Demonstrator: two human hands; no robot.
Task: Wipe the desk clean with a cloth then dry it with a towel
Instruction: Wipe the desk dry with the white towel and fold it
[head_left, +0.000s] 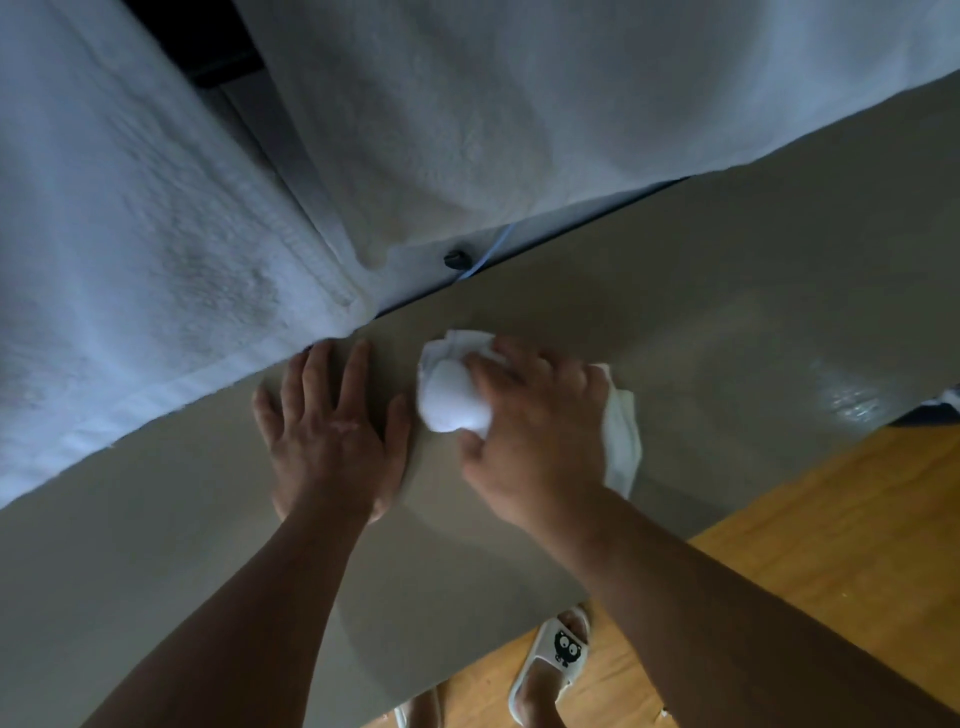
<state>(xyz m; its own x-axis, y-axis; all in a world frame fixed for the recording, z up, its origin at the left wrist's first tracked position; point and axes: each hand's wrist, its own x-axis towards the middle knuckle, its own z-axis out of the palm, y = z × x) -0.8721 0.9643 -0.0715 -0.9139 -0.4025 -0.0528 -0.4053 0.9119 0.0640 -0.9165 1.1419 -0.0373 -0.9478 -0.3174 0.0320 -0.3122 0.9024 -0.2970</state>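
Note:
The grey-beige desk (675, 291) runs across the view. My right hand (535, 415) grips a bunched white cloth (452, 400) and presses it on the desk near the middle; part of the cloth trails out behind the hand. My left hand (332, 431) lies flat on the desk just left of the cloth, fingers spread. A large white towel (135, 270) is draped over the desk's far left part, its edge just beyond my left fingertips. A wet sheen (852, 400) shows on the desk at the right.
A second white towel or sheet (519, 104) hangs over the desk's far edge. A dark knob (456, 258) and a blue cord sit behind that edge. Below the near edge are a wooden floor (831, 545) and my feet in white slippers (556, 660).

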